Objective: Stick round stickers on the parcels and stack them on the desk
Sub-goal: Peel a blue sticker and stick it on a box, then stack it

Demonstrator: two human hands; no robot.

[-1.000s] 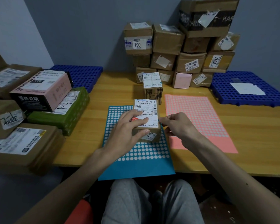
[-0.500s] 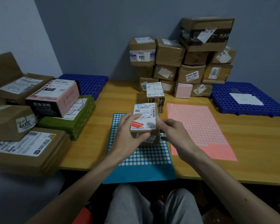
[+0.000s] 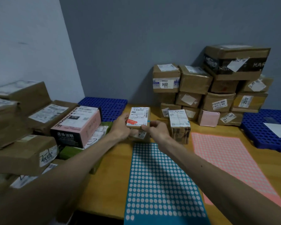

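Small brown cardboard parcel with white label and red tag (image 3: 137,118) clamped between both hands, left hand (image 3: 120,128) curled round left side, right hand (image 3: 158,130) pinching right edge. Located just beyond blue sheet of white round stickers (image 3: 162,179) on wooden desk (image 3: 109,179), beside second labelled brown parcel (image 3: 179,125); lifted or resting: cannot tell
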